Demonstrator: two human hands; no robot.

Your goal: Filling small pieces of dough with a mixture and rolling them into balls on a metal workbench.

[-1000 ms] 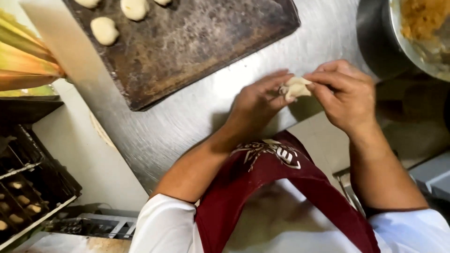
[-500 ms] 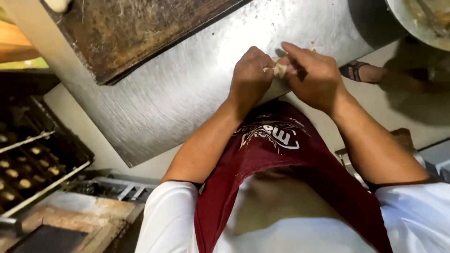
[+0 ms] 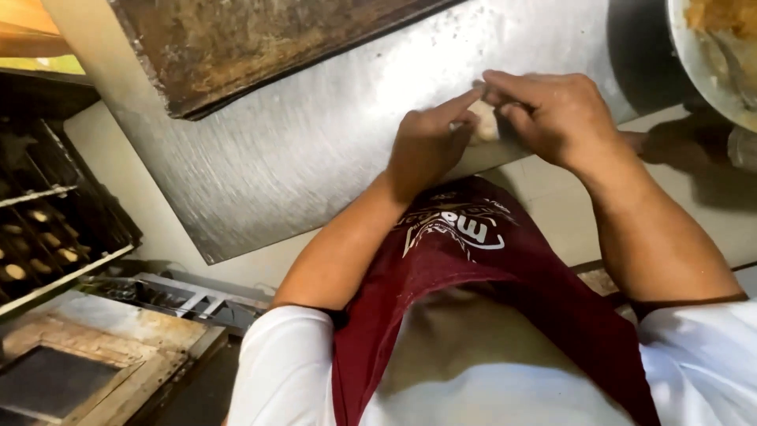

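Note:
Both my hands meet over the near edge of a steel table [image 3: 315, 150]. My left hand [image 3: 426, 142] and my right hand [image 3: 552, 114] pinch a small pale piece of dough [image 3: 485, 126] between their fingertips. Most of the dough is hidden by my fingers. I wear a dark red apron [image 3: 473, 300] over a white shirt.
A dark, worn baking tray [image 3: 260, 47] lies on the table at the top left. A metal bowl [image 3: 702, 63] with brownish filling sits at the top right. A rack with trays of small baked pieces [image 3: 47, 229] stands at the left, low down.
The view has dropped towards my body, so the baking tray and its dough pieces slid up out of sight. My hands stay together, still working the dough.

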